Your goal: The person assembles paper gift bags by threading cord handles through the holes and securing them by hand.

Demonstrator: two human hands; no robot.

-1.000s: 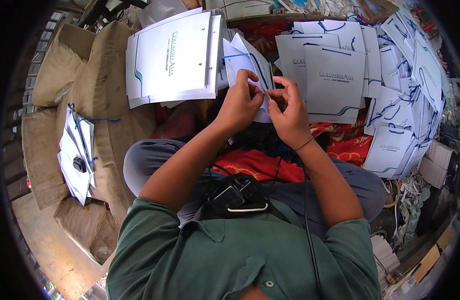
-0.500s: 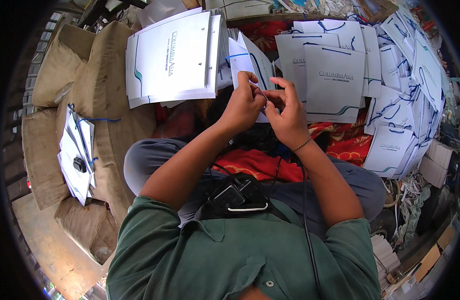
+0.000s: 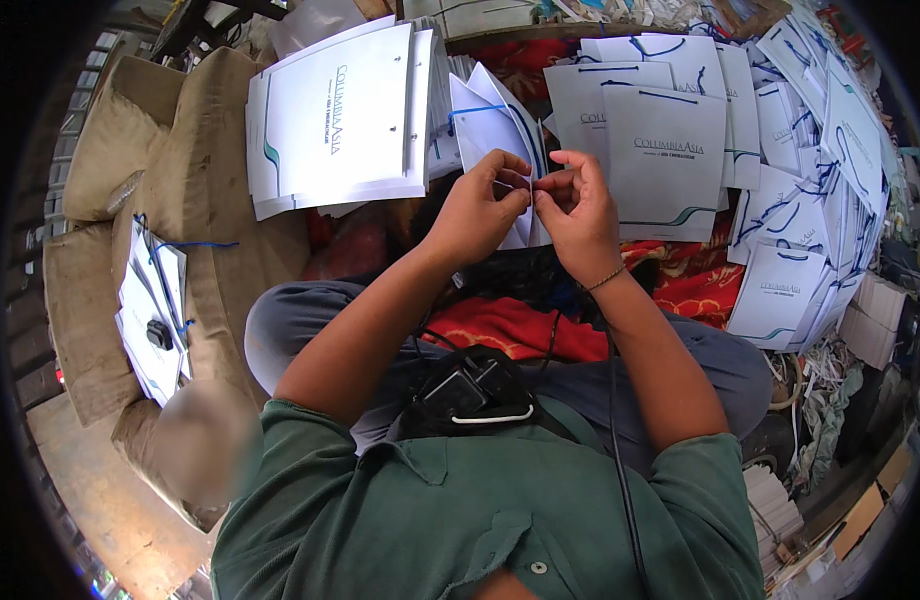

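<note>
In front of me a white paper bag (image 3: 478, 125) with blue cord handles stands partly opened, its top edge turned towards me. My left hand (image 3: 483, 203) pinches at the bag's near edge, thumb and forefinger pressed together. Opposite it, the thumb and fingertips of my right hand (image 3: 580, 212) close on the same edge, almost touching the left fingertips. One blue cord (image 3: 528, 128) runs down the bag's panel to where the fingers meet. The cord's end is hidden by the fingertips.
A stack of flat white bags (image 3: 330, 120) with punched holes lies at left. Corded bags (image 3: 664, 165) lie at right, with a larger heap (image 3: 845, 170) beyond. A brown cushioned seat (image 3: 215, 170) holds more bags (image 3: 152, 310). Red patterned cloth (image 3: 520, 328) lies under my legs.
Both hands have shifted slightly down, their fingertips still together at the bag's edge. The bag has tilted a little to the left. A blurred round patch now appears at lower left.
</note>
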